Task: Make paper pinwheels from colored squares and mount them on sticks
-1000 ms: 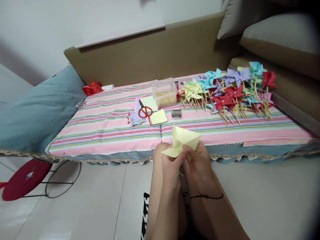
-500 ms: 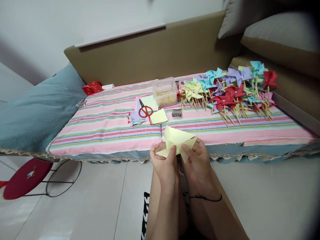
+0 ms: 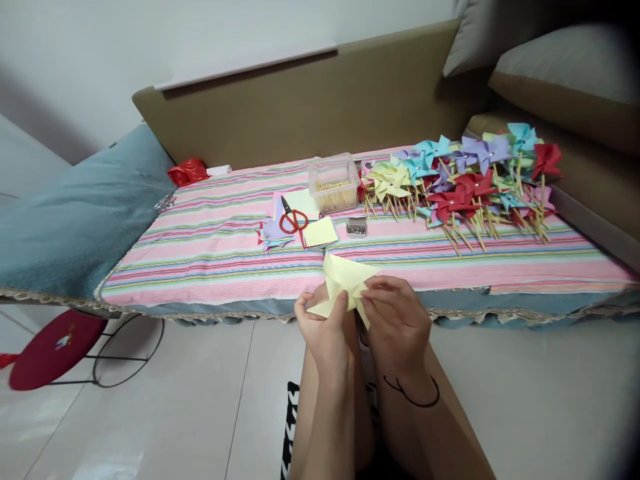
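A pale yellow paper pinwheel (image 3: pixel 345 273), partly folded and with no stick on it, is held over my knees. My left hand (image 3: pixel 325 327) grips it, thumb pressed on the middle of the paper. At its right side, my right hand (image 3: pixel 397 320) pinches a corner between thumb and fingers. Beyond the hands lie a stack of yellow paper squares (image 3: pixel 320 232), red-handled scissors (image 3: pixel 293 217) and a small box of metal pins (image 3: pixel 357 227). A clear plastic box (image 3: pixel 334 183) of short wooden sticks stands behind them.
Many finished pinwheels (image 3: pixel 465 177) on sticks are heaped at the right of the striped cloth (image 3: pixel 210 253). A red plastic bag (image 3: pixel 188 172) sits at the back left by a blue cushion (image 3: pixel 80 220). A dark red stool (image 3: pixel 57 350) stands on the floor at left.
My right hand has turned and shifted its hold, from thumb on the paper's face to pinching its right corner. The left hand keeps its thumb on the middle.
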The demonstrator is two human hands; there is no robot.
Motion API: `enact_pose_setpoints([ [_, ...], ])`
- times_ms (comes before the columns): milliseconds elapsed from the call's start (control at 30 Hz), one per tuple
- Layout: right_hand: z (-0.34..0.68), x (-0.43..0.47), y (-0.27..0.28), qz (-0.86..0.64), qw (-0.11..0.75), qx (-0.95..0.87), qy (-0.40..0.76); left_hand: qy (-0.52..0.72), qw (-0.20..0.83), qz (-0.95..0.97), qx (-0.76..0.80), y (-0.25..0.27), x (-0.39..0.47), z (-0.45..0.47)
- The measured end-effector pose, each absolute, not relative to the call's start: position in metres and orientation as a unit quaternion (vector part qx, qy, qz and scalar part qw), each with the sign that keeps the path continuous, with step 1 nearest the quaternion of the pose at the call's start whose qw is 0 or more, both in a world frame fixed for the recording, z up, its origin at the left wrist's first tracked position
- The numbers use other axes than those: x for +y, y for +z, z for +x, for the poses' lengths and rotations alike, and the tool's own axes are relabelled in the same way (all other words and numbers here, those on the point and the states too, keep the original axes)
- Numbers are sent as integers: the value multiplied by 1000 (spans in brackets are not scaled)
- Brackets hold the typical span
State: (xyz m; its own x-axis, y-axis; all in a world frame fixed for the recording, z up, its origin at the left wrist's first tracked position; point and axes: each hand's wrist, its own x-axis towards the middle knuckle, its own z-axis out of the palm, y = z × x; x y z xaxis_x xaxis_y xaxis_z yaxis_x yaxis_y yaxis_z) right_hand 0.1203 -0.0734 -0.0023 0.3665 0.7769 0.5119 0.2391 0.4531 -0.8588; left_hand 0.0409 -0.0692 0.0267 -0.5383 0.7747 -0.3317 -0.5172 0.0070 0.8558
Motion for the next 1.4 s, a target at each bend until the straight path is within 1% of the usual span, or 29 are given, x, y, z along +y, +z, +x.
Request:
enact_pose_setpoints([
  [233,119,-72,0,-473,651,-580,127,692,452,144,543,27,-72,41],
  [433,119,-73,4,-482,645,-578,134,685,462,146,543,31,-74,41],
  [667,117,-74,5,-492,671,-497,247,677,482,157,533,32,-75,40],
  [800,114,-74,5,-505,682,-454,271,666,493,174,532,30,-75,40],
  [967,107,-74,7,-442,751,-321,372,662,504,176,525,32,-75,39],
  [1033,106,-73,8,-421,761,-284,404,662,508,178,522,33,-76,39],
  [1133,107,-72,10,-419,750,-240,451,665,519,187,504,35,-77,38],
  [1233,112,-71,10,-415,723,-210,511,666,516,199,500,36,-79,38],
  [1300,116,-72,10,-408,702,-216,542,664,511,206,506,36,-79,37],
  [1400,120,-73,9,-409,687,-238,552,657,507,219,512,38,-79,37],
])
